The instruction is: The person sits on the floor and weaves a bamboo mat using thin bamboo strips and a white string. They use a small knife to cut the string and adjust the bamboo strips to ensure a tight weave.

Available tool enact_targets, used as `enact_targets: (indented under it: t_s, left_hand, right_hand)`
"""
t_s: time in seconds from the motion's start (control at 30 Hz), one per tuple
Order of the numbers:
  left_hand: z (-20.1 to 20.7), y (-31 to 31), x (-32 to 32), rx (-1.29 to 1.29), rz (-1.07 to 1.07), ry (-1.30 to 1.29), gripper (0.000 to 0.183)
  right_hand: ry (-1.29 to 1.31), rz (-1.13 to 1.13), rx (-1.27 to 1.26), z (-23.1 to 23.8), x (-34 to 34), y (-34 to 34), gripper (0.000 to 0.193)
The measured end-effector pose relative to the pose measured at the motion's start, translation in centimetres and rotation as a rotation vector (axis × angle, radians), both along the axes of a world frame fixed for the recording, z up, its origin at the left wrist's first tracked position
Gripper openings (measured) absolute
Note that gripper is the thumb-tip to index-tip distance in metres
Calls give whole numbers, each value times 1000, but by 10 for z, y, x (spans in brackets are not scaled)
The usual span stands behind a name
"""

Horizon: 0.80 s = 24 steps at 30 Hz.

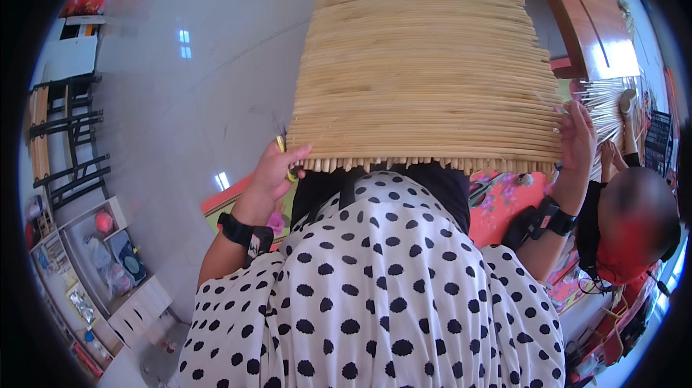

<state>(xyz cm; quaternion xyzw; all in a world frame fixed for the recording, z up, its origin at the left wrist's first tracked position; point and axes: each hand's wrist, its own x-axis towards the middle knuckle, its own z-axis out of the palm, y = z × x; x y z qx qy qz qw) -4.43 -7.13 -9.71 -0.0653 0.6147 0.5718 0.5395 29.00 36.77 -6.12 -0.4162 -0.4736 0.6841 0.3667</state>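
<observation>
A wide mat of straw-coloured stalks [425,78], laid side by side in rows, is held up in front of my body. My left hand [275,173] grips its lower left corner, thumb on top. A small yellow-and-black tool [281,144] also sits in that hand; its kind is partly hidden by the fingers. At the lower right edge my right hand [578,135] is closed on the mat's side, fingers pinched near the stalk ends. The mat's near edge shows a row of uneven cut ends.
A co-worker in red [634,236] sits at the right, near a bundle of pale stalks [604,117]. Beyond stands a brown wooden table [587,9]. A red floral cloth [497,204] lies beneath the mat. Shelves [97,265] and folded black-framed furniture [68,132] line the left.
</observation>
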Motion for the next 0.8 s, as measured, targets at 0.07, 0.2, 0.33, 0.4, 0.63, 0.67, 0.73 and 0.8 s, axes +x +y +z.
enact_targets:
  t_s: [0.07, 0.2, 0.33, 0.4, 0.63, 0.67, 0.73, 0.8]
  left_hand:
    - [5, -1, 0, -17, -19, 2, 28]
    - [13, 0, -1, -19, -101, 63, 27]
    - [13, 0, -10, -48, -237, 143, 27]
    - [13, 2, -14, -71, -285, 196, 28]
    - [-12, -2, -15, -21, -32, 51, 33]
    - [-14, -1, -14, -19, -2, 55, 34]
    - [-23, 2, -15, 17, 18, 48, 36]
    - [-31, 2, -18, 47, 43, 3, 39]
  right_hand:
    - [13, 65, -38, -3, 4, 3, 17]
    - [-120, -95, 144, 16, -15, -17, 15]
    - [-164, -85, 302, 31, -21, -29, 13]
    - [-204, -55, 354, 28, -19, -26, 12]
    - [-302, -52, 363, 33, -19, -30, 13]
    - [-280, -28, 344, 33, -17, -31, 12]
    - [-249, 20, 305, 28, -12, -31, 12]
    - [-221, 32, 273, 28, -15, -36, 11]
